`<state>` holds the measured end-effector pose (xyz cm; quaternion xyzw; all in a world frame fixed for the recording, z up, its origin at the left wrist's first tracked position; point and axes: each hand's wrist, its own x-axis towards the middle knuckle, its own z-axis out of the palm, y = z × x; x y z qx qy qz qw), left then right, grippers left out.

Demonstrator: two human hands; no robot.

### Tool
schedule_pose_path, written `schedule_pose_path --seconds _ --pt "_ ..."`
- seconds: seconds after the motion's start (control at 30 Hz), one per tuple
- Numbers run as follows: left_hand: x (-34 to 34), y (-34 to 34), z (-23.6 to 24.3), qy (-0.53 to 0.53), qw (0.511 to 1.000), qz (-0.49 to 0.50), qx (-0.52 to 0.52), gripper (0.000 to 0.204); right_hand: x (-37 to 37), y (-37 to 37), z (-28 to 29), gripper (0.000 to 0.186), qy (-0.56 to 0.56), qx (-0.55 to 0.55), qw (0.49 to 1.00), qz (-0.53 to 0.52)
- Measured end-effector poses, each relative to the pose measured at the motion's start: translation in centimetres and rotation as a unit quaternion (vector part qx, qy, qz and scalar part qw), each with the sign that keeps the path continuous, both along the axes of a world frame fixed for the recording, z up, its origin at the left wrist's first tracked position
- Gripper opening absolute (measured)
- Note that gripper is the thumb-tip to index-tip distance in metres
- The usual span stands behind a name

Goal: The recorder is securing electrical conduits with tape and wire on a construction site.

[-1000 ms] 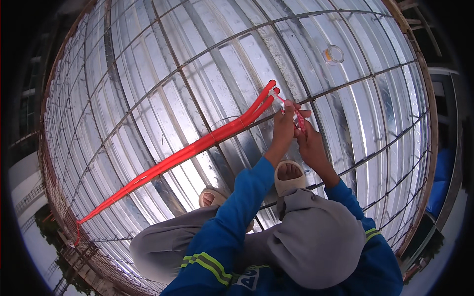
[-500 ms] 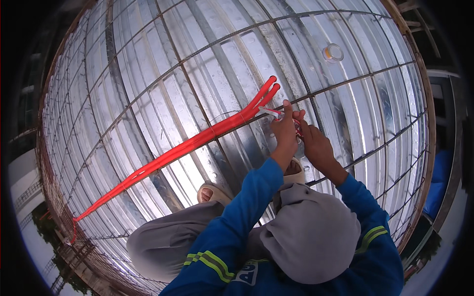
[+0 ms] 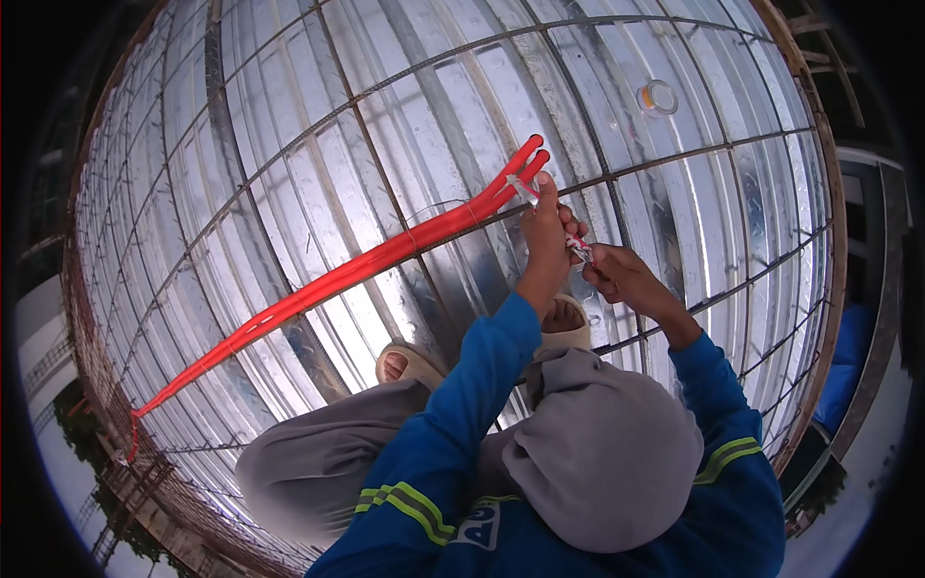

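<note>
Two red conduit pipes (image 3: pixel 385 252) run side by side along a rebar rod, with their open ends at the upper right. Thin ties circle the pair in places. Just right of the pipe ends, my left hand (image 3: pixel 547 239) is closed on a crumpled red-and-white strip (image 3: pixel 579 248), its thumb pointing up. A whitish end (image 3: pixel 521 187) of it sticks out past the thumb towards the pipes. My right hand (image 3: pixel 624 279) is closed at the other end of the strip, fingers curled. Exactly what the strip is made of, I cannot make out.
Ribbed metal decking (image 3: pixel 462 106) spreads under a grid of rebar (image 3: pixel 665 170). A round roll of tape (image 3: pixel 658 98) lies at the upper right. My sandalled feet (image 3: pixel 409 366) stand close to the pipes. Blue sheeting (image 3: pixel 844 371) shows beyond the right edge.
My right hand has drawn slightly away from the left, down and to the right, showing more of the strip between them. My left hand has shifted slightly up and left.
</note>
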<state>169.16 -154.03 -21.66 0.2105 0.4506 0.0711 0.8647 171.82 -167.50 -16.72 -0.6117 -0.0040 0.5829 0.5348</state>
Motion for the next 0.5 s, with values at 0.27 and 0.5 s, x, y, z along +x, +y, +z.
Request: schedule_pose_path --seconds 0.27,0.5 --pt "1.3 -0.7 1.7 -0.094 0.990 0.067 -0.076 0.044 -0.2 0.2 -1.1 0.009 -0.570 -0.152 0.804 0.080" --pt "-0.8 -2.4 0.5 -0.041 0.993 -0.079 -0.081 0.031 -1.6 2.7 -1.9 0.021 -0.609 -0.251 0.722 0.212"
